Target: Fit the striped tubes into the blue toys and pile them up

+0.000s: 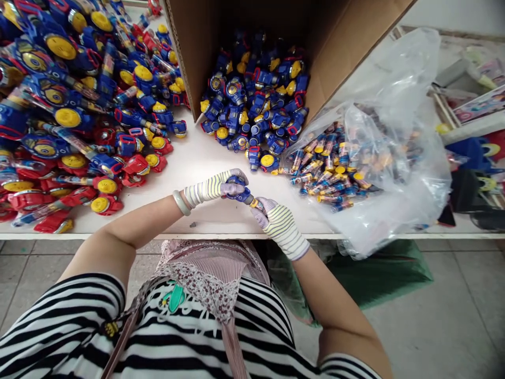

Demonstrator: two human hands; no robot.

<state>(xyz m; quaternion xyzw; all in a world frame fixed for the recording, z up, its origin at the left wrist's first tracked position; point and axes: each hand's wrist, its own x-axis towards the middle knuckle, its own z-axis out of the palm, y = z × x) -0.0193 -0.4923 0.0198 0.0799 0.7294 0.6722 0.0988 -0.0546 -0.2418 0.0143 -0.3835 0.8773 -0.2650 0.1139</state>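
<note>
Both my hands, in striped knit gloves, meet over the front of the white table. My left hand (pixel 221 185) is closed around a blue toy piece (pixel 239 190) with a grey neck that points to the lower right. At that neck, my right hand (pixel 272 216) pinches a small printed tube with a yellow end (pixel 255 203). The tube's end touches or sits in the neck; I cannot tell which. Its far part is hidden by my right fingers. Just beyond my hands lie loose blue toy pieces (pixel 254 158) with yellow discs.
An open cardboard box (pixel 335 52) on its side holds many blue pieces. A clear plastic bag (pixel 410 173) at right spills printed tubes (pixel 327 173). At left is a large heap of blue and red toys (pixel 71 118) with tubes attached. The table's front edge (pixel 205 236) runs before me.
</note>
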